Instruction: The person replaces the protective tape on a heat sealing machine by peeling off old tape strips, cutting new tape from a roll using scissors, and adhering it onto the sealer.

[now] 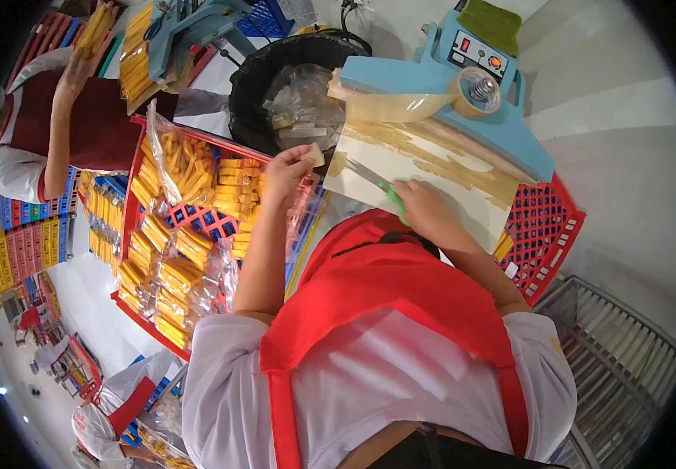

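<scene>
My left hand (pixel 289 173) pinches a small pale beige piece (pixel 314 155) beside the black-lined bin. Green-handled scissors (pixel 389 193) are in my right hand (pixel 422 207), their blades pointing up and left over a cream board (pixel 424 168) with brown tape strips. Behind the board stands a blue sealing machine (pixel 447 98) with a roll of tape (pixel 476 92) on it and an orange light on its panel. A red crate (pixel 129 227) to the left holds clear packs of yellow-orange sticks (pixel 185 277).
The bin (pixel 248 98) holds clear plastic scraps. Right of the board is another red crate (pixel 545 227), with a metal rack (pixel 619 344) below. A co-worker (pixel 88 125) handles yellow packs at upper left; another person (pixel 107 414) is at lower left.
</scene>
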Tool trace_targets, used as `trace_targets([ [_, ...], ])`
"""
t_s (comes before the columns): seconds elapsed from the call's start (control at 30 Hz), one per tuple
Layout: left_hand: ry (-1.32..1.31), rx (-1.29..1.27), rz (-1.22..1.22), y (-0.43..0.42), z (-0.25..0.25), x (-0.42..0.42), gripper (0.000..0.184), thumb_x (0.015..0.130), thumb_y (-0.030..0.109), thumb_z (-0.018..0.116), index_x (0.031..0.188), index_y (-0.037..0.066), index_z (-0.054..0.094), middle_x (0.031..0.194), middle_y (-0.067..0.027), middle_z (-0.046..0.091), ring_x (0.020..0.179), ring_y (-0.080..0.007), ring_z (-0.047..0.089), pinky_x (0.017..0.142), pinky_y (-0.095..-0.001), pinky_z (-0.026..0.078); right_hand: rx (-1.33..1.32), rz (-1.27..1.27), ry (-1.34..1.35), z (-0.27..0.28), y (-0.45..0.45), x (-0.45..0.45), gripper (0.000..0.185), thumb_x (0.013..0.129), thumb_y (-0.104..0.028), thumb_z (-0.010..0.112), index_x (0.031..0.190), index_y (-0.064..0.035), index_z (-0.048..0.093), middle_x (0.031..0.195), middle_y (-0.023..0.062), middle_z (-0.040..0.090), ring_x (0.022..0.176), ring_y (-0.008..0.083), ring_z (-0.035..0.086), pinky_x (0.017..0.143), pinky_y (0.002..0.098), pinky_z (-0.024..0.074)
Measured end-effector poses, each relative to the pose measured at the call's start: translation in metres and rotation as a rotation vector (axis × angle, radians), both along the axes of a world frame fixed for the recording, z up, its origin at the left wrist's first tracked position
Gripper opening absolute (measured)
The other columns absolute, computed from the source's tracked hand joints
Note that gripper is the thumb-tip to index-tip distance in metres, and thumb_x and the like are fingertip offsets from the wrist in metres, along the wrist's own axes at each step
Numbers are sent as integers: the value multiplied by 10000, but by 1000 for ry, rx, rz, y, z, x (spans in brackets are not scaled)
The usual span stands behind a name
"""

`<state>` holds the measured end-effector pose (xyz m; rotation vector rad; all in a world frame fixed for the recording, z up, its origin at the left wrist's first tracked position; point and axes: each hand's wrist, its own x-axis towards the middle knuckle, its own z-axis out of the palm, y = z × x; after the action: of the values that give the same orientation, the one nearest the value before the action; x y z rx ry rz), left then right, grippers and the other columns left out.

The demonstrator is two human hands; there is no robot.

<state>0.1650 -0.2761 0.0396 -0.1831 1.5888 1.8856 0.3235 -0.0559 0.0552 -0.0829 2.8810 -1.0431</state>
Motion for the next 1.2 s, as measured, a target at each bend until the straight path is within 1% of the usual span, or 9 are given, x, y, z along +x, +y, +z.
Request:
trace_targets([
  [0.1,54,-7,-53,-13,19,-4,276,743,-14,528,1013,-35,480,859,-67,560,702,-98,540,596,-191,439,297,-44,-121,2,16,8,393,628,-47,568,999,-29,439,935,158,482,840,331,492,700,404,405],
  [0.3,249,176,-354,16,53,11,443,700,-95,529,1107,38,412,863,-34,538,745,-98,527,656,-207,435,-2,115,-5,40,18,-26,459,649,-111,614,1075,-42,459,977,187,459,784,272,527,694,329,431],
  [0.37,302,160,-469,30,70,19,469,701,-97,526,1130,44,398,856,-30,533,740,-91,518,659,-204,428,-718,-256,-252,69,-1,-47,421,662,-150,632,1044,-35,496,911,137,504,695,154,531,620,264,429],
  [0.53,561,6,-658,42,87,18,543,700,-89,524,1195,48,348,830,-22,522,727,-78,501,643,-198,413,-633,-123,-288,70,-4,-73,211,698,-128,600,863,-1,568,749,47,540,656,83,489,583,234,398],
  [0.8,500,-102,-363,41,58,2,442,723,-20,522,1146,58,423,897,-61,538,749,-89,516,639,-224,427,-147,33,178,79,-11,-91,100,687,-103,567,697,-3,566,729,134,538,681,275,526,606,321,403],
  [0.87,476,-212,-279,48,43,-14,389,735,7,514,1117,56,455,906,-72,544,758,-107,527,650,-236,429,-213,-100,216,90,-7,-98,118,712,-110,563,758,-2,573,777,117,549,728,232,532,648,306,404],
  [0.93,982,-261,-148,65,26,-29,258,721,44,487,972,19,536,874,-135,553,748,-217,554,645,-296,436,-284,-117,208,94,4,-110,108,731,-89,557,780,7,563,830,89,543,761,178,512,680,271,392],
  [1.03,1170,-157,-233,106,22,-37,229,688,30,481,906,13,550,887,-164,546,794,-306,530,691,-363,423,-418,-145,124,108,14,-120,96,758,-65,541,806,17,555,897,52,533,807,109,482,725,228,373],
  [1.2,1139,-285,-218,121,10,-32,170,675,74,508,833,26,552,859,-151,544,811,-306,521,703,-377,415,-512,-117,57,109,31,-118,90,768,-45,527,814,26,557,908,37,527,806,73,465,733,203,364],
])
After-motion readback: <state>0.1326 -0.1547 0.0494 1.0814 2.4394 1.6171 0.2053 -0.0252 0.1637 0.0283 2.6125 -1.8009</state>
